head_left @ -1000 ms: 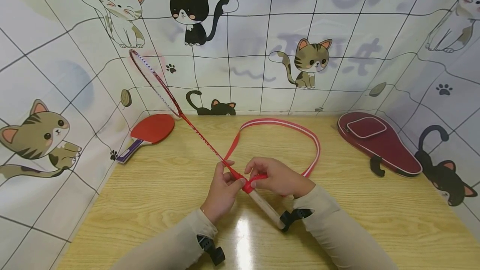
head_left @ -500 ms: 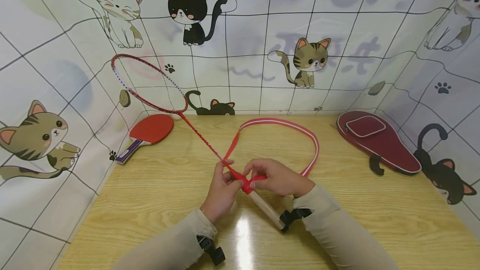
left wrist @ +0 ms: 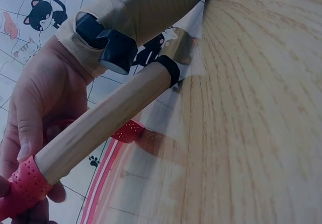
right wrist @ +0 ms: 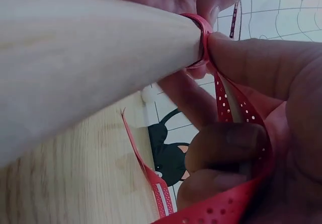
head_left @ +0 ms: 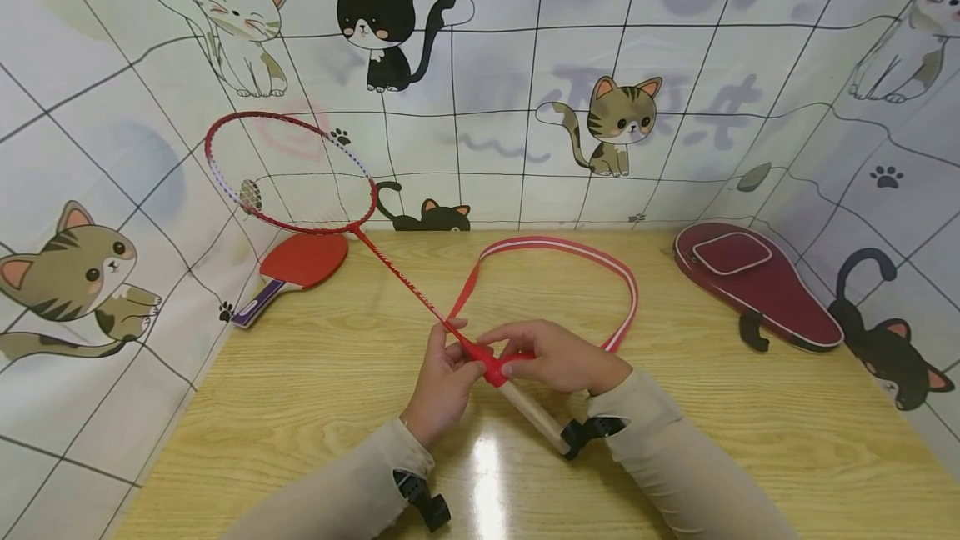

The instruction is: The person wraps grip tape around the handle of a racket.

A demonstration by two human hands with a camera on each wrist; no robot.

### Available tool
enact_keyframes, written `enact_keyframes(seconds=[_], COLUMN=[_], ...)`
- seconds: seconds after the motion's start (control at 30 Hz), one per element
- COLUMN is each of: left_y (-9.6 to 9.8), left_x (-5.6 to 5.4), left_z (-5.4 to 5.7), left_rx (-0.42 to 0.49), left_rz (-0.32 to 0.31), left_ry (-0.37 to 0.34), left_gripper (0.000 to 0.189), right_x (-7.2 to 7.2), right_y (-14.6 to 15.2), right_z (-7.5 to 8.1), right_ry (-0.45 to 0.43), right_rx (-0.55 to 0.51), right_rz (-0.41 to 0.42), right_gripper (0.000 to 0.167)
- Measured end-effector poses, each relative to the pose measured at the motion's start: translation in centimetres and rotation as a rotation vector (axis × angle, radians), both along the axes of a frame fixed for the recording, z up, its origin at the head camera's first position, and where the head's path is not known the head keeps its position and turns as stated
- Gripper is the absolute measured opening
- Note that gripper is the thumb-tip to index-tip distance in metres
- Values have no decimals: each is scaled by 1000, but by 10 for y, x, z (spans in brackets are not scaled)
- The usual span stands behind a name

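Note:
A badminton racket (head_left: 393, 273) with a red frame slants up to the left, its head raised before the wall. Its wooden handle (head_left: 532, 417) is bare below a few turns of red perforated grip tape (right wrist: 205, 43) at the top. My left hand (head_left: 441, 390) holds the racket at the base of the shaft, thumb and fingers around it. With my right hand (head_left: 558, 357) I pinch the tape against the handle top; in the right wrist view the tape runs folded through my curled fingers (right wrist: 226, 143). The tape's long tail (head_left: 633, 307) loops across the table behind my hands.
A red table tennis bat (head_left: 307, 258) lies at the back left. At the back right is a dark red bat case (head_left: 757, 286). Cat-patterned cloth walls (head_left: 495, 65) close in the wooden table (head_left: 315, 407) at the back and sides.
The racket has rolled about its shaft: its head was nearly edge-on and now shows as a wide oval. My right fingers have shifted slightly along the tape; the left hand stays put.

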State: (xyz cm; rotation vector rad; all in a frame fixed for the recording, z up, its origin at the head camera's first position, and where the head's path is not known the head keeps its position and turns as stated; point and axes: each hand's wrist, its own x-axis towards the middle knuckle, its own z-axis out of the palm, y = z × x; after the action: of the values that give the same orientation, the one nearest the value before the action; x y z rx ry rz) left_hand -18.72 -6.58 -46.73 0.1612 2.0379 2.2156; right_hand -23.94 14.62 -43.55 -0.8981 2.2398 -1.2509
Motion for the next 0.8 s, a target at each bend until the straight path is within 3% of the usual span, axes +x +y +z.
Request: enact_keyframes(seconds=[0.17, 0.53, 0.8], left_y=[0, 2, 2], left_x=[0, 0, 1], left_z=[-1, 0, -1], left_rx=[-5, -41, -127], left_rz=[1, 29, 29], left_ry=[2, -8, -15], left_gripper=[56, 60, 65], right_x=[1, 2, 5], right_y=[-1, -3, -6], right_z=[-2, -2, -3], right_ry=[-18, 70, 91], right_rx=[-3, 13, 1], right_rz=[3, -2, -8], right_gripper=[49, 50, 48])
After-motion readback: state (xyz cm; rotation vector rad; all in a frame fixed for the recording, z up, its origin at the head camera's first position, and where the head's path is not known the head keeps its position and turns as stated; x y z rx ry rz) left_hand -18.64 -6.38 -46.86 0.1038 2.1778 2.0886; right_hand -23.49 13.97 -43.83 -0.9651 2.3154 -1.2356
